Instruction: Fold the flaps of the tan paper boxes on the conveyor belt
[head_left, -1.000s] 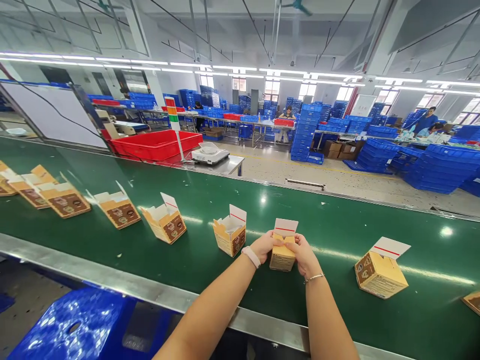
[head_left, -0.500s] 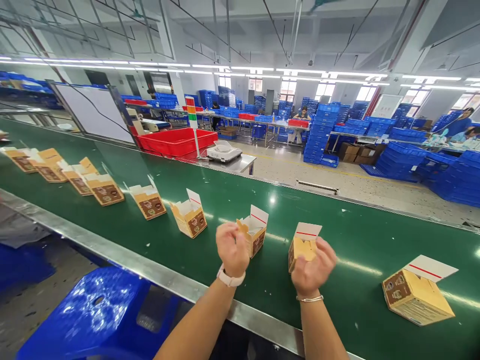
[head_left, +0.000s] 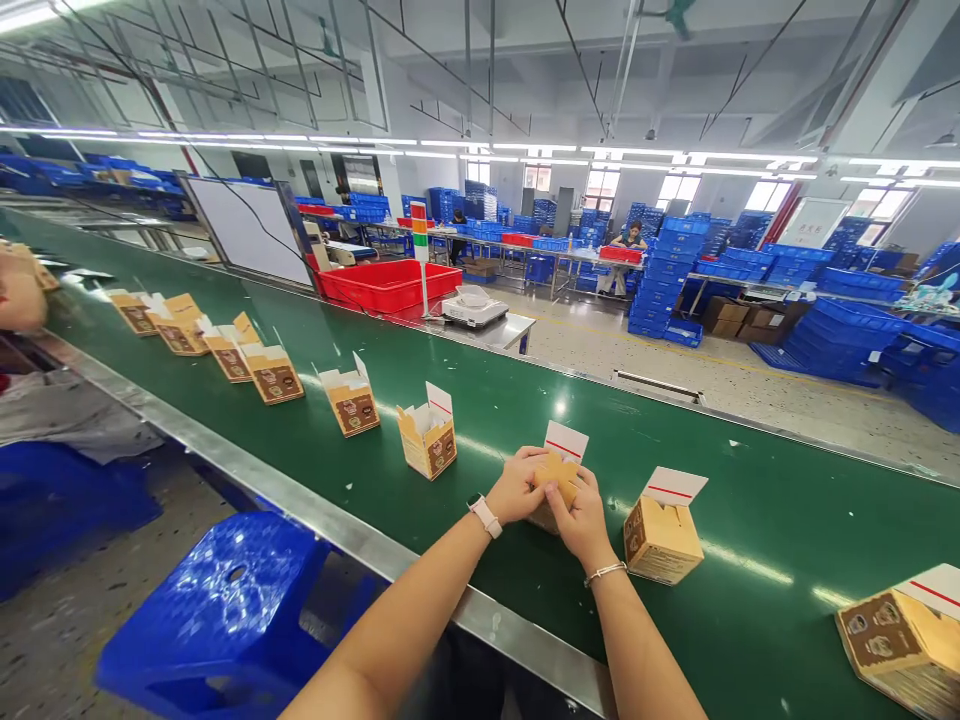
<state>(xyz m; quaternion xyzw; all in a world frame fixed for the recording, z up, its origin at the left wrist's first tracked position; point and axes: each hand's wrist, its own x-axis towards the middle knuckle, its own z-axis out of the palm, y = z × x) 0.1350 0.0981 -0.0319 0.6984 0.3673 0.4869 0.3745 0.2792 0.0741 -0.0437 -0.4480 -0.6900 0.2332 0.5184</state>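
Observation:
Both hands are at one small cardboard box (head_left: 545, 517), whose white lid flap with a red line stands up at the back. My left hand (head_left: 519, 486), with a watch on the wrist, grips its left side and top flap. From the right, my right hand (head_left: 582, 512) holds the same box, its thumb pressing on the tan top flaps. The hands hide much of the box's sides. Just to the right stands another box (head_left: 664, 540), its tan inner flaps folded in and its white lid raised. On the left is a box (head_left: 427, 440) with its flaps open.
Several more open boxes (head_left: 352, 405) line the green conveyor belt (head_left: 480, 600) to the left. A further box (head_left: 892, 640) is at the right edge. Beyond the belt are a red bin (head_left: 382, 285) and a scale (head_left: 474, 308). A blue stool (head_left: 217, 600) stands below the metal edge. Another person's arm (head_left: 19, 290) is at far left.
My right hand has left the box on the right and joined my left hand at the middle box, whose tan flaps are now pushed inward. The view has swung left.

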